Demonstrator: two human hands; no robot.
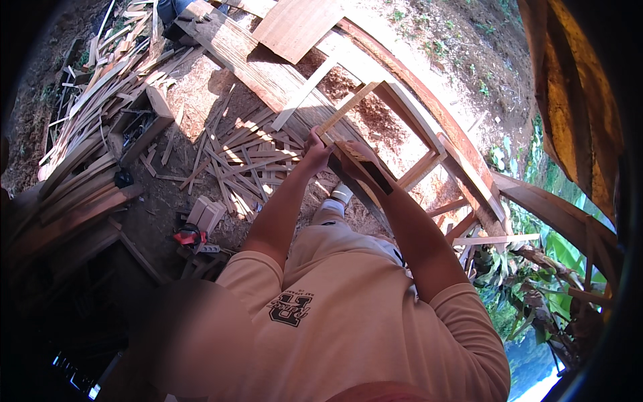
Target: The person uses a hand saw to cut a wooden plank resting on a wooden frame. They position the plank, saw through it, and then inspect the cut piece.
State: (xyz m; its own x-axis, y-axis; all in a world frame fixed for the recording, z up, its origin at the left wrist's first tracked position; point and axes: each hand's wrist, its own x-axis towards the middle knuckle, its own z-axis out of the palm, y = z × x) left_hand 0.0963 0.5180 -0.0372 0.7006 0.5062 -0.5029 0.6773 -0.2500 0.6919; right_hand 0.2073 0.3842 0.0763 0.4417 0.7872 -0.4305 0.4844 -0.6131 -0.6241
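Nearest the lens, wears a beige T-shirt (362, 315), standing outdoors in dappled sun. Faces, ahead to the left, a sprawling heap of wooden strips (104, 87). Has a long plank (234, 53) running from the far left toward the hands, with a thin board (298, 27) overlapping it farther off. Handles a wooden frame (406, 115), angular and hollow, ahead of the hands and to their right; impossible to tell whether propped from below or held clear. Presents the frame with its pale rail (357, 100) slanting forward and rightward, long axis pointing away from the grip to the far corner. Has, down to the left, a stack of wooden blocks (206, 214) just beside a red-and-black object (189, 236). Clasps with the left hand (317, 149) the near end of the pale rail. Sets the right hand (351, 159) just beside the left, close to the same near corner; cannot tell, at this angle, whether wrapped round wood or merely touching. Places the left hand nearer to the rail, the right hand nearer to the frame's right-hand end
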